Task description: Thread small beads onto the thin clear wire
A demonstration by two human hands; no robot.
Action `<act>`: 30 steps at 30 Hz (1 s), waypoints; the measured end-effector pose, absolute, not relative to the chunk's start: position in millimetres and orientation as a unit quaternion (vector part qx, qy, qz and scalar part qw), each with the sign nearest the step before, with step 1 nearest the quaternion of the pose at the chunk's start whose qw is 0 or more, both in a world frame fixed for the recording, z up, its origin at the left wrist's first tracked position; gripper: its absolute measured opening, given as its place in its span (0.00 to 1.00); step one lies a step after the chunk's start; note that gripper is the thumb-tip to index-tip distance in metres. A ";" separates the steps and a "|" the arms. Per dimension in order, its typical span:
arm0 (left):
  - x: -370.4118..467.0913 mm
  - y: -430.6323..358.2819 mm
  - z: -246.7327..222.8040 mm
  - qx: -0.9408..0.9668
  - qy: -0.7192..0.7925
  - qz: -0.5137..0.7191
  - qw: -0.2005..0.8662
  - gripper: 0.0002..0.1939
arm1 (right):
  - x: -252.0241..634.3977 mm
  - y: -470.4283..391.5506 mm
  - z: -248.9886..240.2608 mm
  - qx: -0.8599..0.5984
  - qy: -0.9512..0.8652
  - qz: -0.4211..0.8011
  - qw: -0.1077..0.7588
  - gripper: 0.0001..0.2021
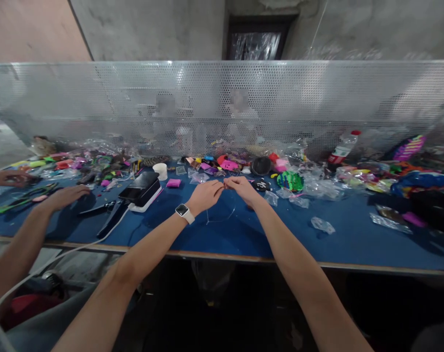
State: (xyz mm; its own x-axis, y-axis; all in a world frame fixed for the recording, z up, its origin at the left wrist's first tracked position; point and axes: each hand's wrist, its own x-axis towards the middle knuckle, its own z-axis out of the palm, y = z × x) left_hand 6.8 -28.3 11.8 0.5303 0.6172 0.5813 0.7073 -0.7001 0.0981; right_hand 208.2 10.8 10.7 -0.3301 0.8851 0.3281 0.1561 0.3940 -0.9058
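Observation:
Both my hands meet above the blue table (214, 239), fingertips nearly touching. My left hand (206, 194), with a smartwatch (182, 210) on its wrist, is closed in a pinch. My right hand (243, 189) pinches beside it. A thin clear thread (220, 221) hangs in a loop below the fingers; what sits between the fingertips is too small to make out. Behind my hands lie a pink piece (229, 165) and small plastic bags (199, 177). To the right are a green sequined piece (290, 181) and a black piece with white marks (261, 185).
A black device (140, 188) with a white cable (78, 248) and a white cup (160, 170) are on the left. Another person's hands (66, 196) rest at far left. A perforated metal screen (207, 98) stands behind; a red-capped bottle (342, 150) is at right.

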 end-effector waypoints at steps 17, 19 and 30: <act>10.1 -26.3 3.9 -0.877 -0.371 -0.291 0.097 0.13 | 198.6 13.7 3.5 -0.380 -0.656 0.438 0.483 0.19; 10.7 -26.5 3.9 -0.873 -0.378 -0.292 0.103 0.13 | 199.6 14.6 3.4 -0.387 -0.653 0.426 0.492 0.19; 2.1 -15.8 5.6 -0.843 -0.442 -0.306 -0.006 0.05 | 204.7 4.4 9.9 -0.299 -0.810 0.047 0.503 0.03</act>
State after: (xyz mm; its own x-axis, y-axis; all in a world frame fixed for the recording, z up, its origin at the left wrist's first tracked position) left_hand 2.1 -15.8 5.6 0.4218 0.7485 0.5116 0.7414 -0.6096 0.2807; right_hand 204.7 4.4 9.9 -0.3166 0.5315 0.7857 0.4361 0.8171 -0.3770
